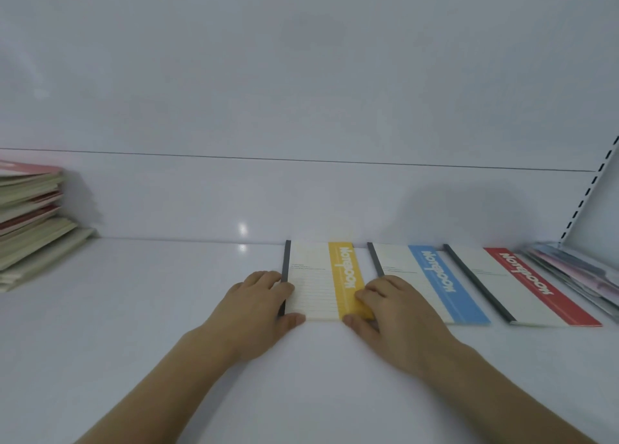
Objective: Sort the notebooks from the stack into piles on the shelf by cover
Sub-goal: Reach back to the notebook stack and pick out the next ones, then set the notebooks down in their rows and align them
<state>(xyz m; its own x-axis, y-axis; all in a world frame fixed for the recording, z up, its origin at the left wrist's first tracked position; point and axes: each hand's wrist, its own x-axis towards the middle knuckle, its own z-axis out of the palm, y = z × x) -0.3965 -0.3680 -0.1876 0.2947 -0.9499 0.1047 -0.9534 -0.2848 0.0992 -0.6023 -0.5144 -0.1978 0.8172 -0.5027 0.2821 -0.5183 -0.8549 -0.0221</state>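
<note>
In the head view, a white shelf [167, 309] fills the lower half of the frame, with a pale back panel rising behind it. Just right of centre lies the yellow-striped notebook [321, 281], flat on the shelf with its dark spine to the left. The left hand [258, 304] rests at the notebook's lower left corner, fingers laid over the spine edge and thumb against the near edge, lightly curled round that corner. The right hand [390, 306] sits at the lower right corner, fingertips bent down onto the yellow stripe and thumb at the near edge, gripping that side. To the right, just beside it, lies the blue-striped notebook [432, 283], partly covered by the right hand, and further right the red-striped notebook [522, 289]. At the far right edge sits a pile of pastel-covered notebooks [576, 276], blurred. At the left edge, middle height, stands the unsorted stack [30, 222], its pink and pale green covers uneven.
</note>
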